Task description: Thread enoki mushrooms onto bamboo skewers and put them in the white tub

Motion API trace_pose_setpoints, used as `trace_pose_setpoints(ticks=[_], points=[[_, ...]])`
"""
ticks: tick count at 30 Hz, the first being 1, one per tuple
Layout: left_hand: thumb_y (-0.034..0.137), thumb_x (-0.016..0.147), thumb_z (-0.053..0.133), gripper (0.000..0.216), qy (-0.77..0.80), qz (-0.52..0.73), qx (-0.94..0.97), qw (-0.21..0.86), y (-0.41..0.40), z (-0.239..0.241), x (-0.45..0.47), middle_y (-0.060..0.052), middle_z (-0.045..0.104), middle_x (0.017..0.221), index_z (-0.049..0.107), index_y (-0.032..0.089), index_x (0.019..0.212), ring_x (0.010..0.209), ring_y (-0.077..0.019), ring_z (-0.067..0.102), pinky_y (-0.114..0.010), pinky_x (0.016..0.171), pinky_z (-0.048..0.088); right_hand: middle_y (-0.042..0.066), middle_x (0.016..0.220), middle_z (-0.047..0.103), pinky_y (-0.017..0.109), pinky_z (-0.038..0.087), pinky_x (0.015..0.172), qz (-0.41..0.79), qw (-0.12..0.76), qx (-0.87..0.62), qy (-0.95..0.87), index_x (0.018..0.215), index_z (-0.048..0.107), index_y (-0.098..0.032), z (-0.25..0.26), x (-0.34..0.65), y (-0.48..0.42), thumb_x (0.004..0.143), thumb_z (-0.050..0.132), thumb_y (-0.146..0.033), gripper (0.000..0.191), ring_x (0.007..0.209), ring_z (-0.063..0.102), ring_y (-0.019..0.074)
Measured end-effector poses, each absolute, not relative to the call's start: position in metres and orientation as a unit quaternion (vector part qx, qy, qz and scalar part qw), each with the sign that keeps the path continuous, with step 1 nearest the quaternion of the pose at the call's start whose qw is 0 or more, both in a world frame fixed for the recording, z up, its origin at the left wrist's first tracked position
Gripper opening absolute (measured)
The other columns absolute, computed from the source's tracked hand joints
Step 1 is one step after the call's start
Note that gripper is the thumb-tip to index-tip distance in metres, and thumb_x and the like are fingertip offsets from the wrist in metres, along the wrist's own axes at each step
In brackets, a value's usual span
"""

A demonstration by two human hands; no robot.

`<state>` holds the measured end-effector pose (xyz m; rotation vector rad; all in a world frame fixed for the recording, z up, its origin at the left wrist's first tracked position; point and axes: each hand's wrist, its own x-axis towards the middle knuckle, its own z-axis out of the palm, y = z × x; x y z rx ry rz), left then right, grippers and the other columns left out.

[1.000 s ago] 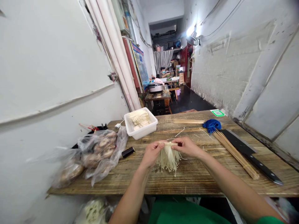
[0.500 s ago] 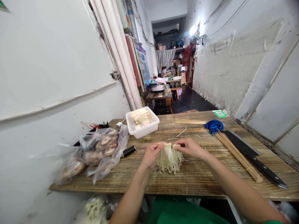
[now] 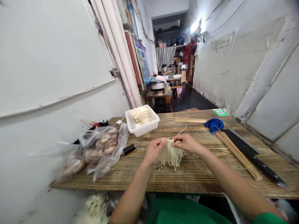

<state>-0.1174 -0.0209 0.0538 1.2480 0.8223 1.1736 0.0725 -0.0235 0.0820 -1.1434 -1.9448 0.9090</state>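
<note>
A pale bunch of enoki mushrooms [image 3: 171, 154] hangs fanned out just above the wooden table [image 3: 201, 174]. My left hand [image 3: 154, 150] pinches the bunch's top from the left. My right hand [image 3: 188, 143] pinches the same top from the right, fingertips nearly touching the left ones. The thin stems spread downward toward me. A white plastic tub [image 3: 142, 120] with more enoki stands behind my hands, to the left.
Clear bags of brown mushrooms [image 3: 98, 149] lie at the left, a small black object [image 3: 129, 149] beside them. At the right lie a bundle of bamboo skewers [image 3: 238, 154], a cleaver [image 3: 253, 157] and a blue cloth [image 3: 214, 124]. A person sits far down the corridor.
The bunch was briefly pulled apart into two halves and is now gathered together again. Both hands have moved slightly away from me on the table.
</note>
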Motion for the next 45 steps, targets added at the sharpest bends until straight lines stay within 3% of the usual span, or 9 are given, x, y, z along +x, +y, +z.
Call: trace_pose_setpoints(ticks=[8, 16, 29, 38, 41, 45], points=[[0.041, 0.064, 0.080, 0.036, 0.347, 0.495, 0.491, 0.627, -0.019, 0.049, -0.118, -0.007, 0.070, 0.081, 0.074, 0.013, 0.085, 0.074, -0.0162, 0.059, -0.027, 0.072, 0.044, -0.003, 0.060, 0.051, 0.022, 0.030, 0.055, 0.346, 0.313, -0.450, -0.761, 0.070, 0.064, -0.015, 0.083, 0.077, -0.023, 0.073, 0.057, -0.027, 0.014, 0.057, 0.041, 0.0097], [0.042, 0.063, 0.080, 0.039, 0.345, 0.488, 0.481, 0.641, -0.017, 0.052, -0.117, -0.007, 0.070, 0.077, 0.072, 0.011, 0.085, 0.070, -0.0151, 0.059, -0.025, 0.069, 0.045, 0.000, 0.070, 0.060, 0.023, 0.035, 0.062, 0.389, 0.299, -0.400, -0.774, 0.077, 0.067, -0.014, 0.085, 0.079, -0.019, 0.077, 0.060, -0.039, 0.026, 0.065, 0.048, 0.0119], [0.038, 0.054, 0.086, 0.043, 0.372, 0.510, 0.399, 0.665, -0.001, 0.047, -0.155, -0.006, 0.070, 0.071, 0.072, 0.010, 0.083, 0.059, -0.0133, 0.060, -0.023, 0.060, 0.047, -0.004, 0.055, 0.045, 0.023, 0.025, 0.052, 0.385, 0.217, -0.467, -0.766, 0.067, 0.066, -0.013, 0.078, 0.122, -0.012, 0.075, 0.059, -0.050, 0.038, 0.053, 0.035, 0.0083], [0.035, 0.048, 0.089, 0.043, 0.395, 0.533, 0.373, 0.648, 0.021, 0.057, -0.187, -0.005, 0.069, 0.067, 0.072, 0.009, 0.079, 0.058, -0.0120, 0.060, -0.021, 0.057, 0.048, 0.002, 0.067, 0.062, 0.024, 0.040, 0.057, 0.466, 0.246, -0.521, -0.672, 0.076, 0.067, -0.014, 0.036, 0.182, 0.006, 0.067, 0.066, -0.059, 0.046, 0.059, 0.052, 0.0122], [0.034, 0.049, 0.089, 0.043, 0.390, 0.532, 0.362, 0.659, 0.030, 0.056, -0.189, -0.005, 0.069, 0.068, 0.072, 0.009, 0.079, 0.056, -0.0124, 0.060, -0.022, 0.057, 0.048, 0.008, 0.073, 0.067, 0.026, 0.044, 0.054, 0.431, 0.274, -0.592, -0.623, 0.080, 0.066, -0.013, 0.008, 0.200, 0.013, 0.067, 0.060, -0.064, 0.053, 0.060, 0.058, 0.0154], [0.035, 0.052, 0.087, 0.041, 0.375, 0.507, 0.373, 0.680, 0.035, 0.050, -0.171, -0.005, 0.067, 0.064, 0.071, 0.009, 0.080, 0.056, -0.0134, 0.060, -0.023, 0.055, 0.048, 0.009, 0.057, 0.063, 0.028, 0.043, 0.048, 0.344, 0.277, -0.645, -0.624, 0.069, 0.065, -0.013, -0.012, 0.211, 0.016, 0.071, 0.058, -0.060, 0.048, 0.051, 0.056, 0.0176]])
